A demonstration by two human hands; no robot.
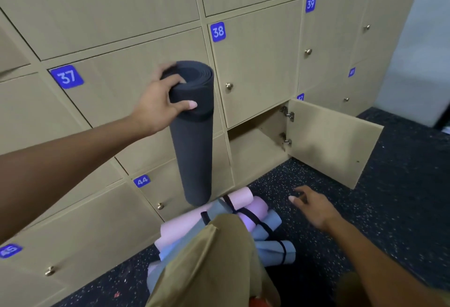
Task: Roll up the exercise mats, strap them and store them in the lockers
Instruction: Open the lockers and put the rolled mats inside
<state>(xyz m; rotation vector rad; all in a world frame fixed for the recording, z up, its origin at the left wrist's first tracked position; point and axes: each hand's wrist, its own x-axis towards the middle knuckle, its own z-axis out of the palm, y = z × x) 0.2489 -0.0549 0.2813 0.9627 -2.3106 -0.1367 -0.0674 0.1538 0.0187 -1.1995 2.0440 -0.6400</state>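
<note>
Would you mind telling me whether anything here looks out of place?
Yes: the strapped pink and blue mats lie heaped on the floor, not stored, while the open locker appears empty.

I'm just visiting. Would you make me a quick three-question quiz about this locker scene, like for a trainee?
1. True or false: the left hand grips the dark rolled mat near its top end.
2. Which is open: A) locker 38 B) the bottom locker below it C) locker 37?
3. Fill in: the strapped pink and blue mats lie on the ____.

Key: 1 true; 2 B; 3 floor.
</note>
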